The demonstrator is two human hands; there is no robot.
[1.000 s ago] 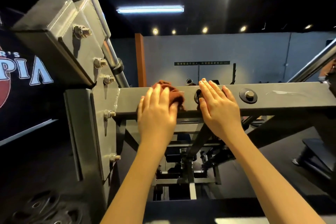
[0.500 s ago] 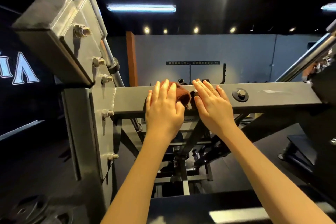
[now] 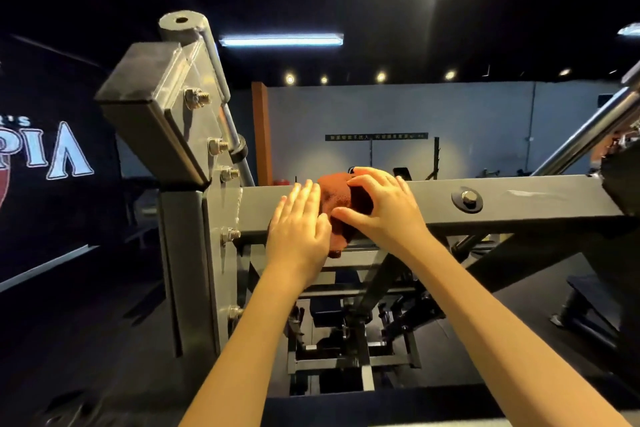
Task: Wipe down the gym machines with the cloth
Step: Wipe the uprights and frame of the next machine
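The rust-brown crumpled cloth [image 3: 332,199] hangs over the top edge of the grey horizontal steel beam [image 3: 526,199] of the machine. The right hand [image 3: 384,208] grips it with curled fingers. The left hand [image 3: 299,229] presses flat just beside it, its fingers straight and close together.

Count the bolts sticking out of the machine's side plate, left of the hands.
5 on the side plate: top bolt, second bolt and third bolt close below, fourth bolt level with the crossbeam, fifth bolt lowest. More may be hidden.
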